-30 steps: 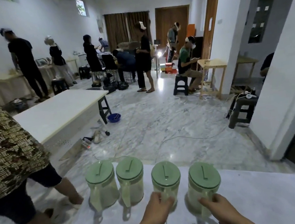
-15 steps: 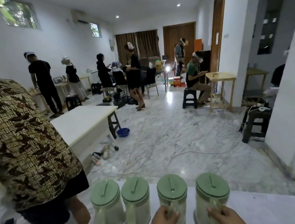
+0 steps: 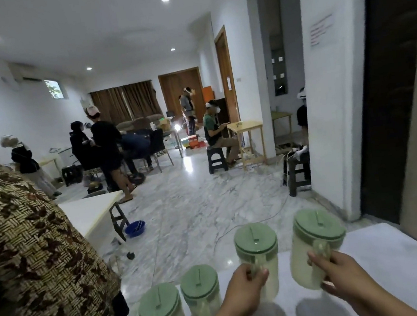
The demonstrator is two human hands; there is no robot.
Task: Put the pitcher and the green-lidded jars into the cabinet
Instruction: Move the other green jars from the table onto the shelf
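Observation:
Several clear jars with green lids are before me at a white counter. My left hand grips the handle of one jar, held above the counter with its shadow below. My right hand grips the handle of another jar, also raised. Two more green-lidded jars stand on the counter at the lower left. No cabinet is recognisable in view.
A person in a brown patterned shirt stands close on the left. A white table, a black stool and a blue bowl sit on the marble floor. A white pillar and dark doorway are to the right. Several people are further back.
Both hands have lifted their jars off the counter and to the right. My view has swung up and right. The person in the patterned shirt has come closer.

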